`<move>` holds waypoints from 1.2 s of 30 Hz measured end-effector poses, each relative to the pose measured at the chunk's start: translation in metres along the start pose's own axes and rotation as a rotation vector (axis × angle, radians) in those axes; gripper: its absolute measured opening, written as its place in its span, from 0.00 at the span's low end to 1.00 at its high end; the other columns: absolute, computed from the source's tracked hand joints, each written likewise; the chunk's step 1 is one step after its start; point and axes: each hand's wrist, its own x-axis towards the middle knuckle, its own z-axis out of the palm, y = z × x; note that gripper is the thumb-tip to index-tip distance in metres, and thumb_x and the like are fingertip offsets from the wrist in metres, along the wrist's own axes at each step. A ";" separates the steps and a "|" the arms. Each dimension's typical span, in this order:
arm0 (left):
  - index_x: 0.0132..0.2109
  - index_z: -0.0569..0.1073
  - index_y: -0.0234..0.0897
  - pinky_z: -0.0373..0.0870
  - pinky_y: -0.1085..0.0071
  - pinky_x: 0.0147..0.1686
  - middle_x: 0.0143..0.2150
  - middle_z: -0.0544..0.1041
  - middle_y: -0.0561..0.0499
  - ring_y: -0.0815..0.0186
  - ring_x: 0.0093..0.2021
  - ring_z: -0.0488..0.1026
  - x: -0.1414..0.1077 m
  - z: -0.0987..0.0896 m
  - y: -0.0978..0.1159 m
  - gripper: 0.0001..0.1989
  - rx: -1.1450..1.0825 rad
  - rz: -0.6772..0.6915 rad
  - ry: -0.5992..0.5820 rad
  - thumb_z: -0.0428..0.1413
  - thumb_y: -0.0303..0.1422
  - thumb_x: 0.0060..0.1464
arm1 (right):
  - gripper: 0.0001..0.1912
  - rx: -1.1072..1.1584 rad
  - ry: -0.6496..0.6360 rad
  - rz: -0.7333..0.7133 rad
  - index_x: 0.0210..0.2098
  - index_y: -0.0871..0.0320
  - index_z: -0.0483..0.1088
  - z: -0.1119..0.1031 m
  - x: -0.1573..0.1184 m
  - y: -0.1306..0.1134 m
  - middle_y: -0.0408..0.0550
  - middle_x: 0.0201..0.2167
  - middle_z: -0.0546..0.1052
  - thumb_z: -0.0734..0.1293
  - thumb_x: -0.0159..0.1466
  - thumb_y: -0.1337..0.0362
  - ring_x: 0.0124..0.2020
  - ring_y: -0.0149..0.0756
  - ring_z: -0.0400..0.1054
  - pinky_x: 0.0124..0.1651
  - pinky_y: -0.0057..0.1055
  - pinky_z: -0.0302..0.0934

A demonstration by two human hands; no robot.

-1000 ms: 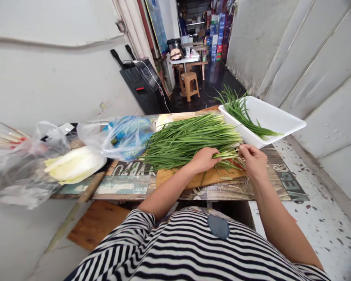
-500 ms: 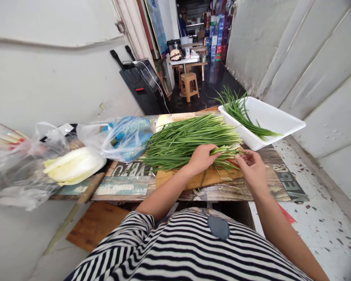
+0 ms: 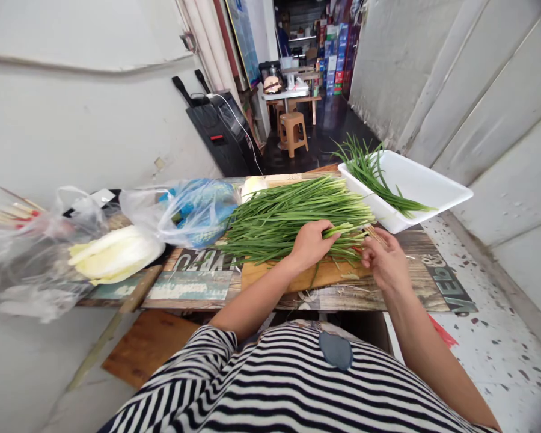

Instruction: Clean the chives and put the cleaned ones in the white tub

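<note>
A large heap of green chives (image 3: pixel 293 210) lies across a wooden cutting board (image 3: pixel 279 278), pale stem ends toward the right. My left hand (image 3: pixel 314 243) is closed around a small bunch of chives at the heap's near right side. At the pale ends of that bunch, my right hand (image 3: pixel 385 255) has its thumb and fingers pinched together. Thin brownish strands show at its fingertips. A bit of something red peeks out under the stem ends, mostly hidden.
A white plastic basin (image 3: pixel 426 180) holding some chives stands at the back right. To the left lie a napa cabbage (image 3: pixel 117 254), a clear bag with blue-wrapped contents (image 3: pixel 202 210) and a bag with skewers (image 3: pixel 20 213). A black speaker (image 3: pixel 223 129) leans beyond the table.
My right hand has turned and its fingers have curled in more at the stem ends. My left hand keeps its hold on the bunch, nearly still.
</note>
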 end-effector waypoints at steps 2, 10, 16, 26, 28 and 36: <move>0.32 0.75 0.34 0.59 0.74 0.34 0.28 0.74 0.55 0.70 0.30 0.66 -0.001 0.001 0.001 0.08 -0.001 0.000 -0.030 0.58 0.35 0.56 | 0.24 -0.062 -0.138 0.098 0.34 0.57 0.71 0.002 0.002 0.000 0.38 0.22 0.72 0.79 0.42 0.54 0.15 0.23 0.59 0.14 0.22 0.53; 0.32 0.76 0.34 0.59 0.74 0.33 0.28 0.75 0.54 0.70 0.30 0.66 -0.003 0.001 0.005 0.09 -0.029 -0.031 -0.085 0.57 0.34 0.56 | 0.22 -0.048 -0.217 0.066 0.21 0.60 0.70 0.018 0.007 0.004 0.40 0.15 0.69 0.80 0.41 0.52 0.16 0.23 0.60 0.16 0.23 0.57; 0.28 0.74 0.33 0.58 0.74 0.32 0.25 0.72 0.55 0.71 0.28 0.65 0.001 -0.002 0.003 0.12 -0.067 -0.074 -0.150 0.54 0.34 0.57 | 0.17 -0.044 -0.269 -0.006 0.24 0.58 0.75 0.013 0.000 0.003 0.43 0.22 0.74 0.79 0.44 0.53 0.21 0.26 0.65 0.23 0.26 0.66; 0.25 0.73 0.34 0.58 0.73 0.32 0.21 0.69 0.56 0.71 0.26 0.64 0.008 -0.017 -0.011 0.15 -0.160 -0.076 -0.236 0.55 0.39 0.55 | 0.17 -0.262 -0.029 -0.146 0.24 0.57 0.74 -0.014 0.034 0.001 0.41 0.18 0.72 0.74 0.49 0.49 0.17 0.28 0.62 0.21 0.29 0.61; 0.25 0.73 0.33 0.59 0.73 0.33 0.22 0.70 0.56 0.70 0.27 0.64 0.007 -0.018 -0.011 0.15 -0.157 -0.062 -0.233 0.55 0.39 0.55 | 0.20 -0.556 -0.151 -0.148 0.19 0.57 0.72 -0.021 0.036 -0.003 0.41 0.14 0.68 0.74 0.49 0.46 0.15 0.29 0.59 0.19 0.30 0.56; 0.27 0.73 0.33 0.56 0.74 0.31 0.23 0.68 0.56 0.70 0.27 0.62 0.009 -0.015 -0.005 0.12 -0.025 -0.027 -0.223 0.55 0.36 0.56 | 0.15 -1.073 -0.318 -0.859 0.37 0.55 0.77 -0.023 0.032 -0.018 0.51 0.37 0.78 0.65 0.62 0.52 0.32 0.38 0.71 0.37 0.36 0.66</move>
